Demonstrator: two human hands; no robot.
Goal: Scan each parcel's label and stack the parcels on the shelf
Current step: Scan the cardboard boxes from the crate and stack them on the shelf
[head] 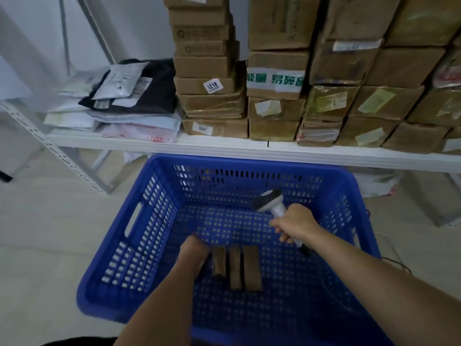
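Below the white shelf (249, 148), on a pale tiled floor (50, 233), sits a blue perforated plastic crate (139, 221) with a handle slot in its left wall. Both forearms reach down into it from the near edge.

Left hand (193, 253): low in the crate, against the leftmost of three small brown parcels (237, 268) that stand on edge side by side on the crate floor, near centre. Fingers are hidden behind the back of the hand, so I cannot tell whether they grip the parcel or only touch it.

Right hand (295, 224): fingers wrapped round the grip of a white handheld scanner (270, 202). Scanner's dark head points far and left, above the crate floor and well apart from the three parcels. A dark cable leaves the butt of the handle, near side.

Shelf surface: white board on a white slotted metal upright (37, 136), set against a pale wall (37, 33). Left part holds a loose pile of soft mailer bags (119, 106), white, grey and black, lying flat. Centre and right hold stacked cardboard boxes (336, 96) in several columns, packed touching one another and running out of view at the top and right. One box in the left column bears a sticker reading 1218; one beside it has green printed tape. Several carry yellowish labels under clear tape.

Under the shelf, far right, something pale is only partly visible.
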